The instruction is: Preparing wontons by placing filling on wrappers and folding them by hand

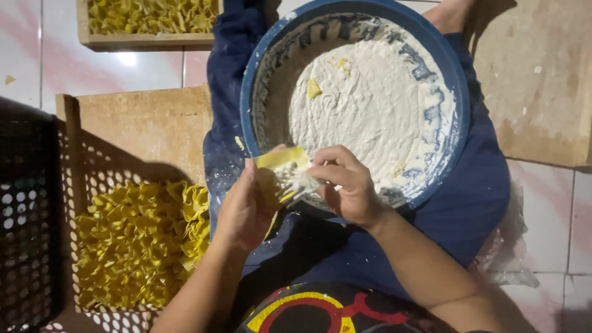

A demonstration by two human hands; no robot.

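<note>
My right hand point(348, 185) pinches the white filling onto a thin yellow square dough wrapper point(280, 169), which my left hand point(243, 209) cradles, fingers curled under it, over the near rim of the big blue plastic basin point(453, 68) of pale paste, seemingly on my lap. Folded yellow dumplings point(139, 243) fill the wooden tray at my left.

A floor of glossy pale tiles with pinkish streaks point(148, 65) carries everything. On it lie a flat tan wooden board point(145, 126) at the left and another tan board point(536, 74) at the upper right (dusted with white specks). A shallow wooden tray of folded yellow dough pieces point(148, 40) sits at the top edge. A perforated basket point(92, 185), also holding yellow pieces, stands at the lower left.
</note>
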